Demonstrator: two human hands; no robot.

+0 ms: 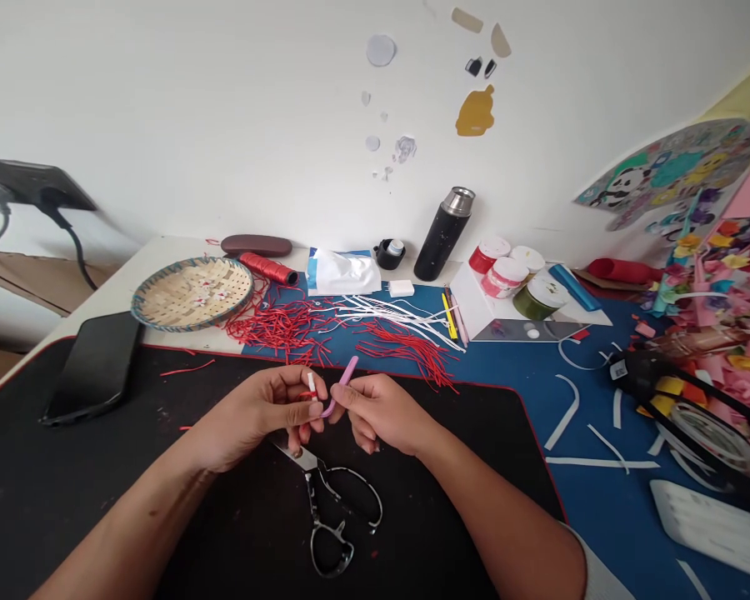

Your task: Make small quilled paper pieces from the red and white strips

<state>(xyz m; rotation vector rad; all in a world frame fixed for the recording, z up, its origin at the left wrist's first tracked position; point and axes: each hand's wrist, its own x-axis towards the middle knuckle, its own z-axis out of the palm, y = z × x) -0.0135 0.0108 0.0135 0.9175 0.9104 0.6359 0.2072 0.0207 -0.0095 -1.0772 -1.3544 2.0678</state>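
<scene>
Between the thumb and fingers of my left hand (275,408) is a short white cord piece (312,383) with red cord (307,396) at its lower part. My right hand (381,408) grips a slim pink tool (348,371) with a bent lower end; its exact kind is unclear. That bent end is close to my left fingertips, and I cannot tell whether it touches the cord. Just below my hands, scissors (331,500) with dark, worn handles lie on the black mat (237,533). Part of their blades is hidden by my left hand.
Red cord lengths (281,329) and white cords (400,312) lie beyond the mat. Behind stand a woven basket (162,312), a red thread spool (268,268), a black flask (443,237) and several cord spools (541,296). A phone (97,362) lies left; white strips (600,462) lie right.
</scene>
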